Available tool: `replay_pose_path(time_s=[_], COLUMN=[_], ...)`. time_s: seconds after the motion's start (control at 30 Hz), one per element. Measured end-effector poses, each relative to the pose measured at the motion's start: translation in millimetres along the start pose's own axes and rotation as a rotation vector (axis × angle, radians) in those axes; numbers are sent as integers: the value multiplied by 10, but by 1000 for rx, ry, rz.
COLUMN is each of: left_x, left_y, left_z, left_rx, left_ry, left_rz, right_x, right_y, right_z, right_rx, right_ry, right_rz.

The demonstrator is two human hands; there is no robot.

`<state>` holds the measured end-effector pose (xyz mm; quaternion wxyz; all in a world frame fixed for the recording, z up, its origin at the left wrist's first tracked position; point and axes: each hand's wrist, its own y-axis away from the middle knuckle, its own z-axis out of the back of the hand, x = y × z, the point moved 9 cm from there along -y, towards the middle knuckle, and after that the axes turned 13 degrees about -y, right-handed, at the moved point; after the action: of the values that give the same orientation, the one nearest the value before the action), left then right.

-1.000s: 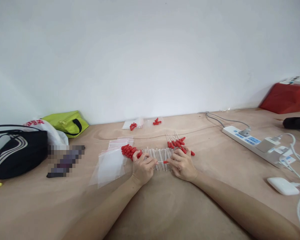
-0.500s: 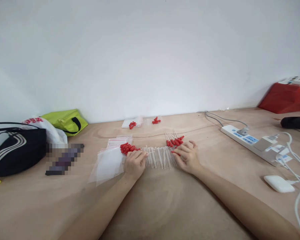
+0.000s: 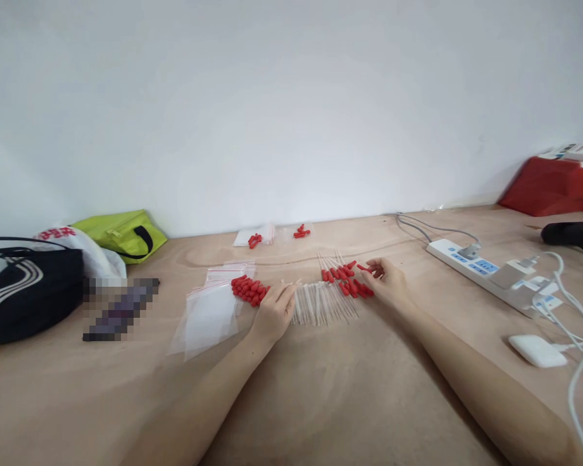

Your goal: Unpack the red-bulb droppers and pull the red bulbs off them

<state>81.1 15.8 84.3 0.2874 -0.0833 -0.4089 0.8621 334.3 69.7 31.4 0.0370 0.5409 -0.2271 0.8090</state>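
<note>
A row of thin, clear-whitish tubes point(image 3: 320, 304) lies side by side on the table in front of me. My left hand point(image 3: 274, 313) is over the row's left end, its fingers bent together; what they hold, if anything, is hidden. Just left of it is a pile of small red bulb-shaped caps point(image 3: 249, 291), partly on clear zip bags point(image 3: 211, 320). My right hand point(image 3: 388, 283) pinches a red cap point(image 3: 363, 268) between its fingertips, right of a group of red-capped tubes point(image 3: 339, 273). More red caps point(image 3: 357, 288) lie beside that group, close under the hand.
Two small bags with red caps point(image 3: 255, 241) lie near the wall. A white power strip point(image 3: 486, 268) with cables and a white charging case point(image 3: 537, 350) are at right. Far left are a dark bag point(image 3: 29, 298), a lime-green pouch point(image 3: 121, 234) and a blurred dark object point(image 3: 121, 310).
My right hand has moved up and right, away from the tube row, to beside the red-capped group. More red caps now show there. My left hand has shifted slightly right over the tubes.
</note>
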Motion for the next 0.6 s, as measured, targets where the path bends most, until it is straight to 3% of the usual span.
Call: replay_pose_path(time_s=[0.17, 0.33, 0.6], left_x=[-180, -201, -161], left_y=[18, 43, 88], left_z=[-115, -197, -170], left_rx=[52, 161, 158], left_ry=[14, 117, 225], left_rz=[-109, -96, -73], right_x=[-30, 63, 106], right_y=[-2, 23, 56], right_z=[-38, -72, -89], right_rx=[53, 77, 98], right_ry=[142, 280, 307], right_rz=[-13, 48, 65])
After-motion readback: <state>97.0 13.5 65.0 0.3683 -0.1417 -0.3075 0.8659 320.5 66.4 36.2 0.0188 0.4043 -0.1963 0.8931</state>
